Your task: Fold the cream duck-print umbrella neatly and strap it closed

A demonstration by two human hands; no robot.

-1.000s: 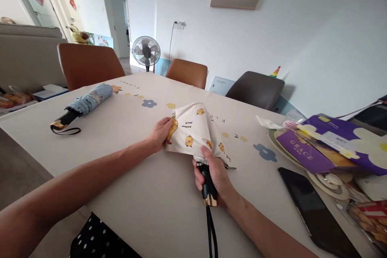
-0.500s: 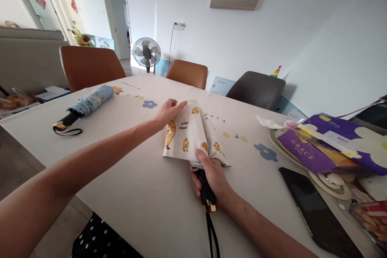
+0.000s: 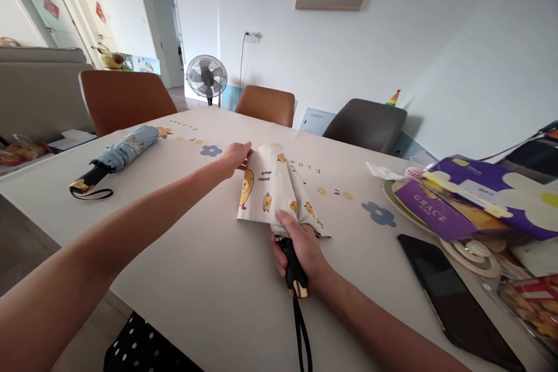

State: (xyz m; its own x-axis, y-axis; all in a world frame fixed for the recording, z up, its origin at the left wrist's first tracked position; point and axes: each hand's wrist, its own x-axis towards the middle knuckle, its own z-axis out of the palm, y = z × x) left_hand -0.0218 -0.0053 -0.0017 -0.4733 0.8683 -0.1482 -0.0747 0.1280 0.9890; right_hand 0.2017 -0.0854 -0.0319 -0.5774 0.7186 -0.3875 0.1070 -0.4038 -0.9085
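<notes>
A white folding umbrella [image 3: 272, 177] with yellow duck prints is collapsed, its fabric hanging in loose folds. My right hand [image 3: 303, 244] is wrapped round the base of the fabric and the top of the black handle [image 3: 295, 270], thumb on the cloth. The handle ends in a gold cap with a black wrist strap [image 3: 300, 325] below. At the upper left edge of the fabric, my left hand [image 3: 238, 158] has its fingers bent together on the cloth; the fingertips are partly hidden. A light blue folded umbrella [image 3: 128, 148] lies at the table's left.
The table [image 3: 187, 267] has a pale flower-print cloth. On the right lie a black phone [image 3: 449, 296], a purple box [image 3: 436, 209], a plate [image 3: 390, 195] and packaged food [image 3: 532, 302]. Chairs [image 3: 128, 102] stand along the far side, with a fan [image 3: 207, 77] behind.
My left hand has shifted left from the top of the fabric to its left edge. My right hand keeps its hold on the umbrella. The view has turned slightly.
</notes>
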